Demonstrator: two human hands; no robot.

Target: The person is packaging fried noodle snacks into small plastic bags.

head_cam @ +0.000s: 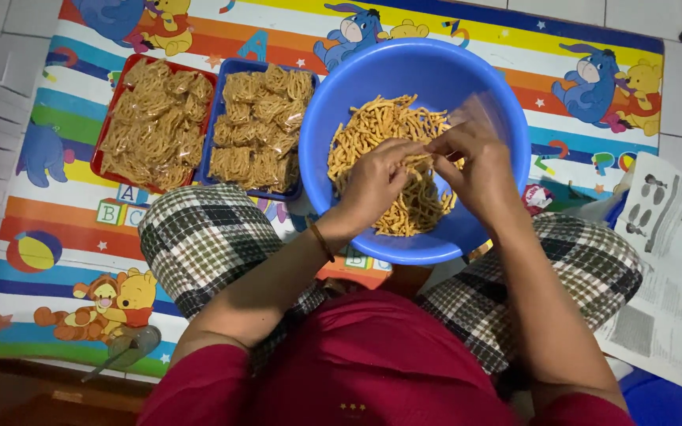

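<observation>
Left hand [372, 183] pinching thin crunchy snack sticks [388, 134], right hand [479, 170] gripping a clear plastic bag [479, 110], over round glossy blue basin [333, 102]

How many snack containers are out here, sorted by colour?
Blue round basin, under both hands: 1
Blue rectangular tray of bagged snacks: 1
Red rectangular tray of bagged snacks: 1
Total: 3 containers, 2 blue and 1 red.

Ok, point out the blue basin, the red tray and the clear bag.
blue basin [341, 102], head view, bare inner wall at left.
red tray [101, 150], head view, left rim.
clear bag [479, 106], head view, its upper film.
</observation>
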